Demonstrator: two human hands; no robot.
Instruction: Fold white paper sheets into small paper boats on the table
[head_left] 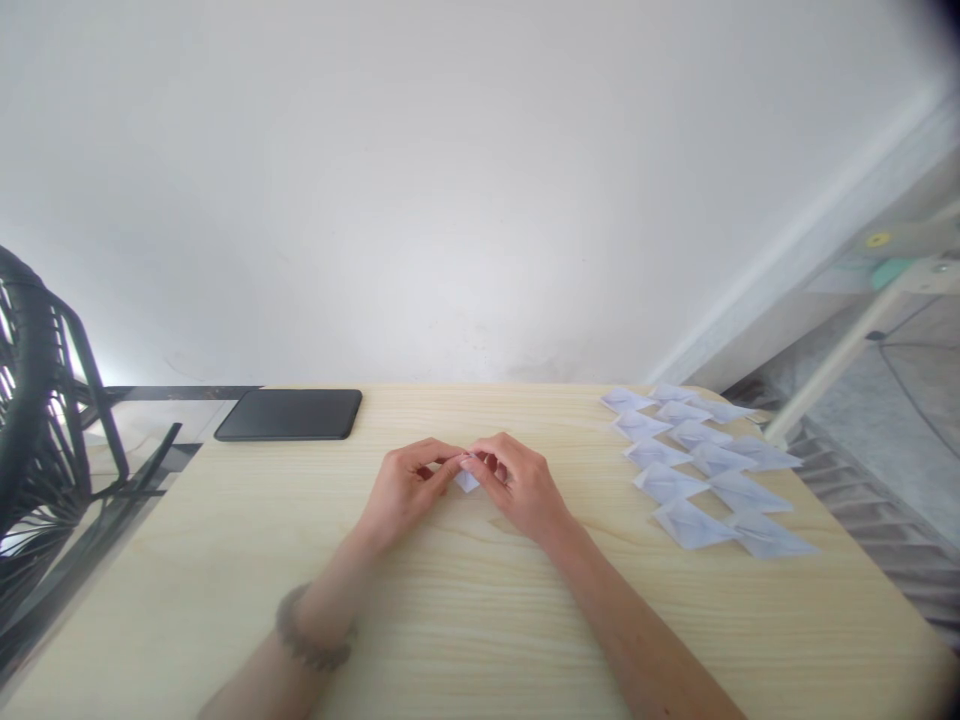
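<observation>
A small piece of folded white paper (466,481) is pinched between my two hands at the middle of the table, just above its surface. My left hand (409,485) grips it from the left with thumb and fingertips together. From the right, my right hand (521,482) closes thumb and fingers on the same paper, its fingertips meeting those of the left. Only a pale lower corner shows; the hands hide the rest. Off to the right, several folded white paper pieces (686,525) with pointed ends lie in slanting rows.
A black smartphone (289,415) lies at the back left of the light wooden table (465,640). Behind the table stands a white wall (450,200). A black woven chair (45,400) is at the left, and a pale metal frame (840,360) at the right.
</observation>
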